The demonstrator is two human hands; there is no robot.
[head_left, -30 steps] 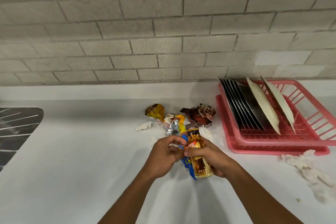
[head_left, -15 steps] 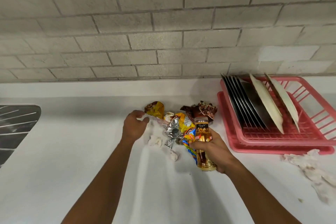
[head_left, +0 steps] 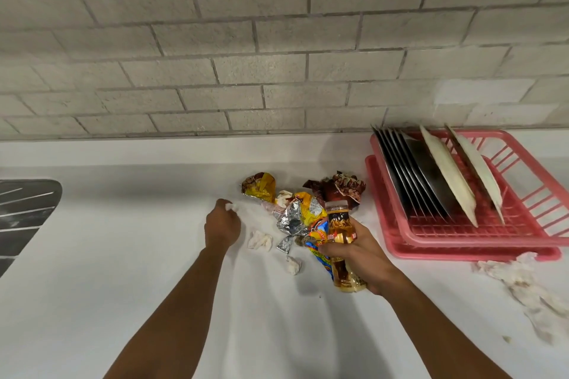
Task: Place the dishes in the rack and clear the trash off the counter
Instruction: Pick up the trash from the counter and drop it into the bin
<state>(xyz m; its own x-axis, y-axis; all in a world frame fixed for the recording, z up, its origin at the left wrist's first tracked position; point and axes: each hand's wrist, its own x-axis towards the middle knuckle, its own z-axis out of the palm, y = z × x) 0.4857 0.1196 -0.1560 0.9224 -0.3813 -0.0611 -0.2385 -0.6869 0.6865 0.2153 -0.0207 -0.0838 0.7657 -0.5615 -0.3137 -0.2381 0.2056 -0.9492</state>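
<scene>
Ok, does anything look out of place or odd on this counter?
Yes: shredded tissue lies strewn before the pink rack, apart from the wrapper pile. Small tissue wads sit loose beside that pile. The plates stand orderly.

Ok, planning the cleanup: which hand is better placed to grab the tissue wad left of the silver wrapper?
Left: the left hand lies beside the tissue wad, pinching only a small scrap; the right hand grips the bottle.
</scene>
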